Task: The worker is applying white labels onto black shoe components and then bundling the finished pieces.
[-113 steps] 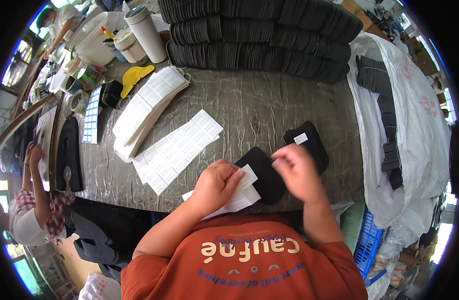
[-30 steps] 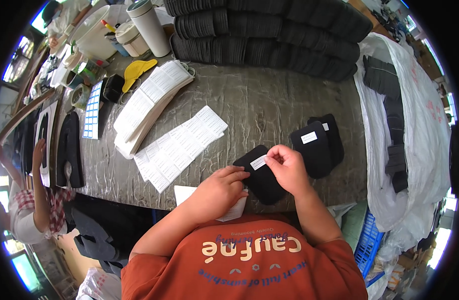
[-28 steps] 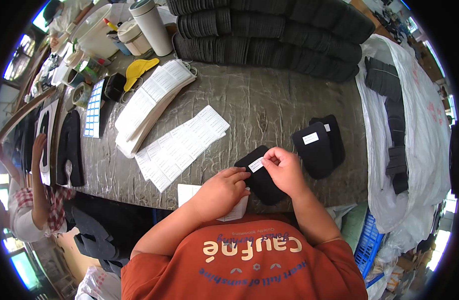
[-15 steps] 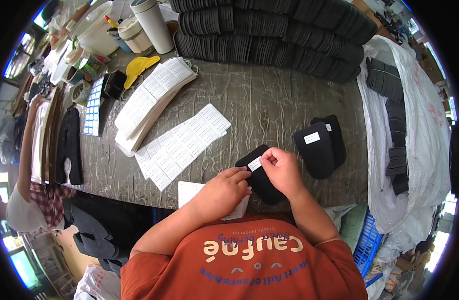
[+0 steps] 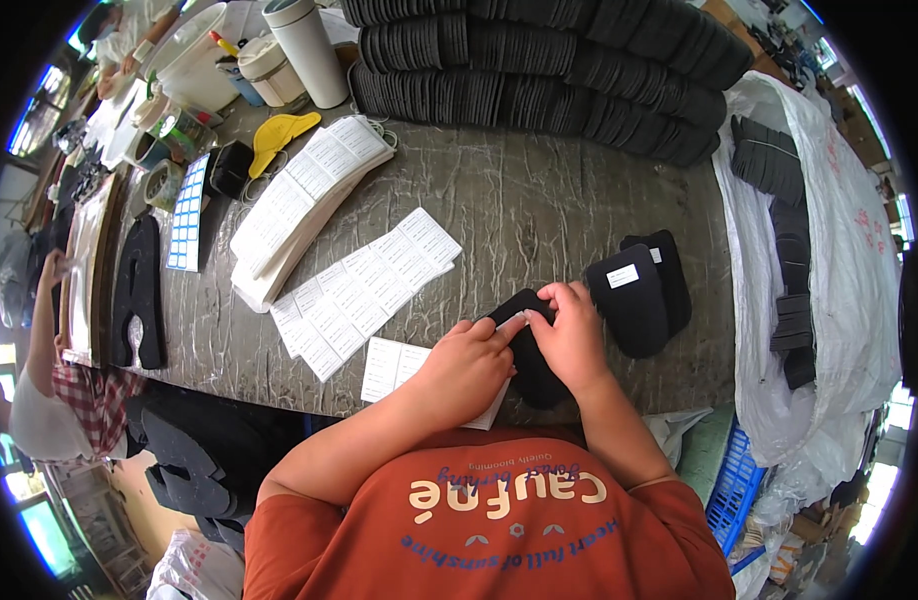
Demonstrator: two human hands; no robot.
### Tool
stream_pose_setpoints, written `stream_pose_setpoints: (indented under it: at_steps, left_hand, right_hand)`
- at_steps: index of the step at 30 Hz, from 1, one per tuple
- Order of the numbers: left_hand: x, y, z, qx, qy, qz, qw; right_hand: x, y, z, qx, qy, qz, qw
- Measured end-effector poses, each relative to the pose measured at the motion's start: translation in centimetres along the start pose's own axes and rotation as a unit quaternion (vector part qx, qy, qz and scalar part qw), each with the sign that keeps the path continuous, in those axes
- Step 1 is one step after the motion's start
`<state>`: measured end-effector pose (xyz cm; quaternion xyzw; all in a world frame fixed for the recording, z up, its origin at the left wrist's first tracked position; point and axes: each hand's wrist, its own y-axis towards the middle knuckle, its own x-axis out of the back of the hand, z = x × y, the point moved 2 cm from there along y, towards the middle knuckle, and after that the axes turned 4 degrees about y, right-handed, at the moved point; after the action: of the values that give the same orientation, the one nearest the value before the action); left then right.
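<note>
A black rounded pad (image 5: 539,378) lies in front of me, partly under both hands. My left hand (image 5: 469,370) reaches onto it, its index finger pressing a small white label that is mostly hidden. Under this hand runs a white label sheet (image 5: 384,370), showing on both sides of the palm and apparently held by the curled fingers. My right hand (image 5: 574,345) grips the pad's upper right edge, thumb by the label and fingers bent. Just to the right, two labelled black pads (image 5: 629,310) overlap.
Several label sheets (image 5: 364,295) lie left of centre beside a thick label stack (image 5: 304,195). Bundled black pads (image 5: 539,95) form a wall at the back. A white sack (image 5: 839,250) stands right, a white bottle (image 5: 307,55) back left. Another person's arm (image 5: 44,330) shows far left.
My right thumb and fingers have parted from their pinch at the label and moved up the pad. My left index finger has stretched onto the label. The held sheet has shifted slightly upward.
</note>
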<state>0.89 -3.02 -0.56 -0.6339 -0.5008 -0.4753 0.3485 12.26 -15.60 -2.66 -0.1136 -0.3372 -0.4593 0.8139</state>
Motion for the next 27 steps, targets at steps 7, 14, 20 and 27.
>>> stream_pose_setpoints:
  at_steps: [7,14,20,27]
  left_hand:
    - [0.0,-1.1,1.2,-0.002,-0.124,-0.069,0.99]
    - [-0.5,-1.9,1.8,0.014,-0.134,-0.071,0.988]
    - [0.4,-0.7,2.2,0.225,-0.253,-0.202,0.919]
    - [1.0,-0.3,2.7,0.286,-0.48,-0.213,0.801]
  right_hand:
    - [-0.4,-0.4,-0.6,0.113,-0.007,-0.067,0.991]
    - [6.0,1.0,-2.1,0.02,-0.017,-0.129,0.991]
    - [8.6,1.0,0.7,0.167,-0.124,-0.163,0.964]
    - [0.5,-2.7,3.6,-0.07,0.344,0.154,0.923]
